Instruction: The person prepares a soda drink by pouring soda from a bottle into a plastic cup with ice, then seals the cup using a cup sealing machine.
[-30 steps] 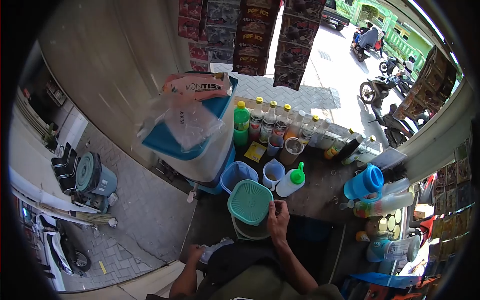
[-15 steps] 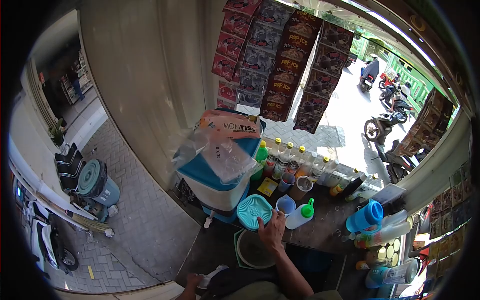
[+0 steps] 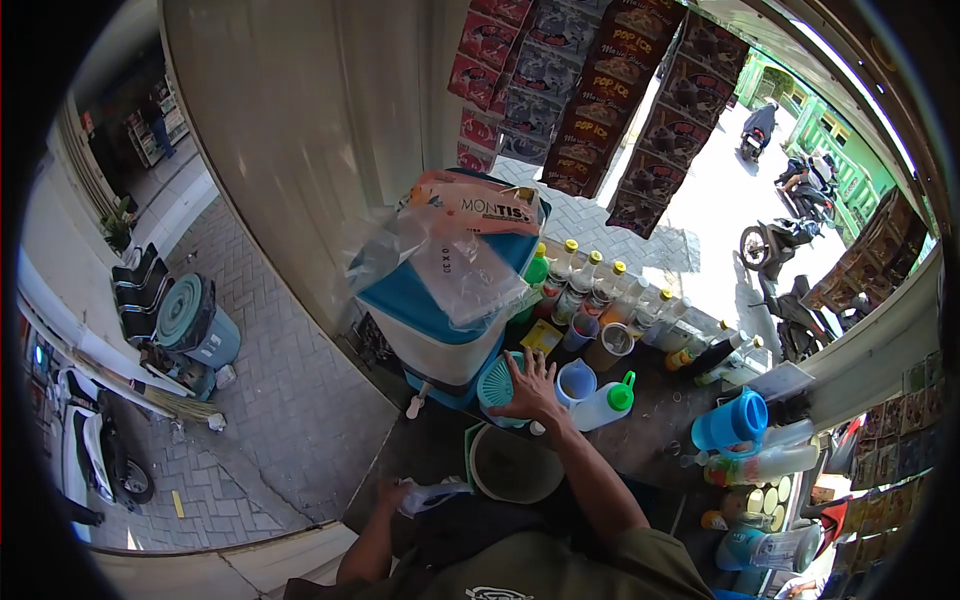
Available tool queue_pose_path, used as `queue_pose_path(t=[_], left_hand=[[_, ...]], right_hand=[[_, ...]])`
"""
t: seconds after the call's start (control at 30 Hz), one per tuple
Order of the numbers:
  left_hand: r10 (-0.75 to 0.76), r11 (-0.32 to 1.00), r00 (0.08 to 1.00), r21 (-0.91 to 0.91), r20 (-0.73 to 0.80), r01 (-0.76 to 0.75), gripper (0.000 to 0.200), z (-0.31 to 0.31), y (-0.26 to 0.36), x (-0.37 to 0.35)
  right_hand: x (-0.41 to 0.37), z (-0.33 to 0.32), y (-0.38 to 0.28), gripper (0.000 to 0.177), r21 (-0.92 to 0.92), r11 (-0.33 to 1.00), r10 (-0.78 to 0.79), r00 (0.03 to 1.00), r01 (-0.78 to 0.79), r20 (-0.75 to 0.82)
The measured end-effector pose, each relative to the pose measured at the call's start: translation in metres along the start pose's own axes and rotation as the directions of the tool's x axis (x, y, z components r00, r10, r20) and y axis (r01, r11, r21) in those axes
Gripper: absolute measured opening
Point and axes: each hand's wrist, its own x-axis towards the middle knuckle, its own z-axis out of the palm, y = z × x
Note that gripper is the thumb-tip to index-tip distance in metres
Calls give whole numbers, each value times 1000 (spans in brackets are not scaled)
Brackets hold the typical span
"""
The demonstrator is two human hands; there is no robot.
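Observation:
My right hand [image 3: 532, 388] lies with spread fingers over the ribbed lid of a turquoise container [image 3: 494, 384], covering its right part. Low in the view, my left hand [image 3: 393, 493] is closed on a crumpled clear plastic bag [image 3: 432, 496]. Just right of my right hand stand a light-blue measuring jug [image 3: 575, 382] and a white bottle with a green cap [image 3: 604, 404]. Below the container is a round bin or bucket [image 3: 516, 464] with a pale rim.
A blue-and-white cooler box [image 3: 440, 350] carries a plastic tissue pack [image 3: 480, 209]. Syrup bottles [image 3: 580, 285] line the window ledge, with sachet strips [image 3: 610, 95] hanging above. A blue pitcher [image 3: 730, 422] stands at the right. Outside are parked motorbikes [image 3: 775, 245].
My right hand has moved from the lid's right edge onto its top, fingers spreading wider. My left hand has come further into view with the plastic bag. The camera view has shifted slightly.

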Motion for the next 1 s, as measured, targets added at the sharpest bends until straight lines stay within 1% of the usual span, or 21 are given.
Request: queue_pose_path(t=[0.07, 0.13, 0.17, 0.23, 0.27, 0.33, 0.37, 0.4, 0.43, 0.47, 0.53, 0.6, 0.63, 0.67, 0.73, 0.77, 0.8, 0.87, 0.9, 0.93, 1.0], left_hand=[[16, 999, 1000, 33, -19, -15, 36, 8, -20, -7], [-54, 995, 997, 84, 52, 50, 34, 9, -34, -13], [-60, 995, 997, 87, 53, 56, 34, 7, -37, -19], [-126, 990, 985, 71, 120, 118, 33, -4, -45, -43], [-131, 990, 984, 76, 122, 122, 33, -8, -47, -51], [-121, 993, 989, -1, 86, 122, 33, -16, -50, -61], [-121, 993, 989, 2, 86, 121, 33, -17, -62, -59], [-200, 979, 973, -5, 118, 202, 33, -19, -74, -58], [-274, 960, 950, -11, 149, 279, 33, -20, -80, -55], [-272, 961, 951, -12, 146, 276, 33, -23, -71, -56], [-244, 967, 968, 92, 68, 237, 32, -28, -58, -59], [-245, 968, 969, 71, 39, 242, 31, -24, -48, -55], [-248, 967, 969, 58, 19, 246, 31, -20, -53, -53], [-232, 971, 972, 60, 23, 230, 31, -16, -58, -52], [-174, 985, 982, -2, 68, 174, 32, -10, -64, -41], [-142, 988, 985, -45, 96, 147, 33, -10, -62, -38], [-107, 989, 986, -87, 126, 118, 33, -12, -58, -38], [-116, 989, 985, -77, 127, 126, 34, -12, -54, -38], [-137, 976, 976, -148, 168, 162, 35, -9, -55, -37], [-155, 956, 966, -217, 208, 200, 35, -7, -64, -33], [-147, 941, 955, -260, 259, 215, 37, 2, -92, -17]], right_hand=[[-8, 0, -9, 128, 1, 1000, -11, 1000, 11, -21], [-15, -7, -19, 120, 12, 1000, 17, 992, -16, -127], [-14, -7, -21, 120, 15, 1000, 18, 993, -16, -121], [-13, -8, -24, 101, 103, 993, 83, 946, -53, -312], [-12, -11, -25, 101, 107, 993, 86, 948, -56, -307], [-11, -18, -26, 85, 85, 994, 106, 871, -74, -480], [-13, -20, -28, 81, 60, 995, 102, 862, -83, -496], [-12, -13, -26, 81, 62, 995, 103, 862, -83, -496], [-11, 2, -21, 82, 38, 995, 96, 894, -88, -438], [-10, 18, -16, 82, 13, 996, 89, 921, -91, -379], [-12, 33, -14, 81, -7, 998, 48, 900, -57, -433], [-10, 30, -16, 81, 20, 995, 101, 923, -101, -370], [-8, 35, -13, 86, 66, 995, 90, 922, -70, -377], [-12, 28, -16, 86, 65, 995, 98, 916, -79, -390], [-17, 15, -25, 94, 28, 987, 157, 944, -156, -289], [-15, 17, -25, 101, 46, 990, 141, 924, -134, -356], [-18, 4, -31, 99, 53, 996, 91, 913, -76, -398], [-21, -11, -42, 99, 40, 998, 56, 899, -42, -435], [-19, -4, -42, 98, 46, 999, 44, 891, -26, -451], [-14, 20, -36, 96, 17, 999, 45, 922, -41, -385], [-18, 22, -34, 95, -23, 999, 28, 953, -37, -301]])
